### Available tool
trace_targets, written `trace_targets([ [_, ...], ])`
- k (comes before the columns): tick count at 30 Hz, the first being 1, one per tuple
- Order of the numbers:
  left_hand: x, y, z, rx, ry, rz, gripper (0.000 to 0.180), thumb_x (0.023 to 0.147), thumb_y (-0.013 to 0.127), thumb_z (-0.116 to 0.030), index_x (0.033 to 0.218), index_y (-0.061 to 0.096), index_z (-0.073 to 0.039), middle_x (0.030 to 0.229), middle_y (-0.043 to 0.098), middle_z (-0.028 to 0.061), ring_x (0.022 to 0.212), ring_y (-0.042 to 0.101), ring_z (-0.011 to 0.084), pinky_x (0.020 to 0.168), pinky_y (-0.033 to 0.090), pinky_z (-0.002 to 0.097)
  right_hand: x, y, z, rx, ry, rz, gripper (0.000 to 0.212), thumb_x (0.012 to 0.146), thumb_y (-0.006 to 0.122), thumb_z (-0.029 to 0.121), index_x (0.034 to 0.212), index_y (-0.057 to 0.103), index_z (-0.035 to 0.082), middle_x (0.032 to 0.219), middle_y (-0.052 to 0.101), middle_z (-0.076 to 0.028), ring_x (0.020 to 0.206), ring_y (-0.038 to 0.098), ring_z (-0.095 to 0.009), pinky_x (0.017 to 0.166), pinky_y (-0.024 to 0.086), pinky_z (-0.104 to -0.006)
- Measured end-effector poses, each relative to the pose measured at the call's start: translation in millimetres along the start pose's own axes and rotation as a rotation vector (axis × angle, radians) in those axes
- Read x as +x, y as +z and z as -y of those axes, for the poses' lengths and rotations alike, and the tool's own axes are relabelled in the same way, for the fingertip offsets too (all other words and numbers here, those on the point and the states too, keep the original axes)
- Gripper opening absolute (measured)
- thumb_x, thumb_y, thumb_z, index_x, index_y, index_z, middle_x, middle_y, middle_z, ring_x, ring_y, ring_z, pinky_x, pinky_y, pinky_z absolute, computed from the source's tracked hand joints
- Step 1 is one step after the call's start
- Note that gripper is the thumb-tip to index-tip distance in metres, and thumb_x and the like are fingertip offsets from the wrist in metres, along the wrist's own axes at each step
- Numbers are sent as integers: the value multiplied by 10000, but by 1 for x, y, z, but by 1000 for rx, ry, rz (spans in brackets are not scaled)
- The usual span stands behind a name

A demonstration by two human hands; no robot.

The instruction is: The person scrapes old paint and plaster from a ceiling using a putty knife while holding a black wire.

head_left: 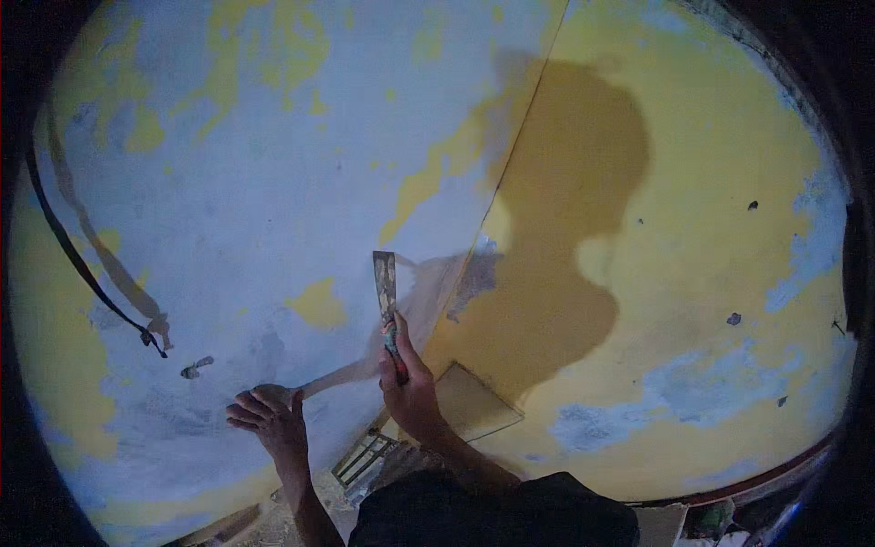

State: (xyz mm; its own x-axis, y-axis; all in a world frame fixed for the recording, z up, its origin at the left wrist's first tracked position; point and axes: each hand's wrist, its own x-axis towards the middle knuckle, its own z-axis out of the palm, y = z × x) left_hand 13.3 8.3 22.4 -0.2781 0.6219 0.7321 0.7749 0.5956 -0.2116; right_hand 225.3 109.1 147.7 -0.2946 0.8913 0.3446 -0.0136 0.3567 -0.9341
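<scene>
My right hand grips a putty knife by its handle, which shows dark with a bit of red. The worn, stained blade points up, in front of a wall patched in pale blue-grey and yellow. Whether the blade touches the wall, I cannot tell. Lower and to the left, my left hand has its fingers stretched out and the thumb apart, holding nothing. It is at the wall surface, though contact is not certain.
A black cable hangs at the left, its end near a small hole in the wall. A corner line divides the wall from a yellower face with several small dark holes. Below are a slatted object and a squarish panel.
</scene>
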Motion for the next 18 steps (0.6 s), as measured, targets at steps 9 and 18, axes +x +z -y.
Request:
trace_targets([
  [9,-18,0,-1,-97,-122,234,910,936,504,-574,1423,221,141,1405,250,469,1285,169,714,1041,111,778,-10,5,-8,-49,33,37,588,1017,468,155,1516,206,-16,1238,575,-194,877,552,-132,773,482,-273],
  [18,0,3,-4,-4,-12,165,926,929,487,-609,1371,275,177,1413,175,498,1297,45,728,1028,40,793,-12,4,1,-70,153,14,624,960,483,59,1523,217,16,1074,576,-61,675,429,-54,590,429,-219],
])
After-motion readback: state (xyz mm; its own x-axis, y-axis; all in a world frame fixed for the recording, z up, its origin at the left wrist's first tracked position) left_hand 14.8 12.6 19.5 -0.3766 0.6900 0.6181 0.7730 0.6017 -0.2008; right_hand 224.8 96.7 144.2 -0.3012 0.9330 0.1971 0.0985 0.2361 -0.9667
